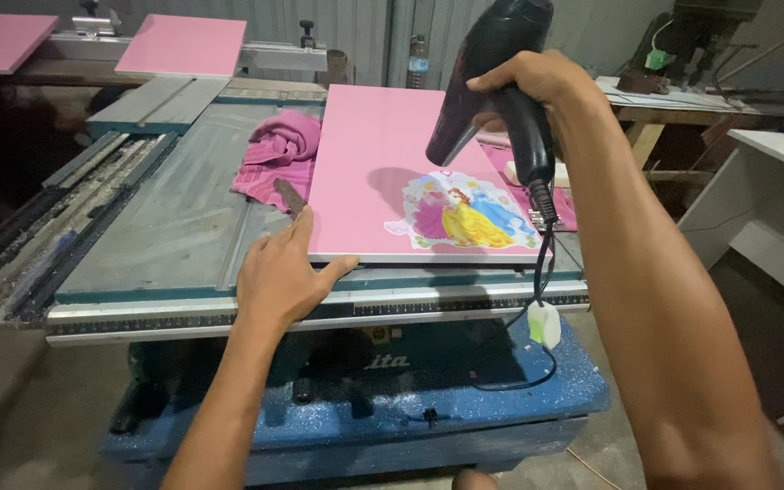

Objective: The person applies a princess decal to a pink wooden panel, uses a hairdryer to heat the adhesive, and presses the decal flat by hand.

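While the right hand [533,82] grips a black dryer [492,77], the pink board [374,154] lies flat.

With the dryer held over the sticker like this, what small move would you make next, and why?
Probably sweep the black hair dryer slowly across the cartoon sticker. The right hand aims its nozzle down at the sticker's upper left part, while the left hand steadies the pink panel at its near corner, so the rest likely needs the same pass.
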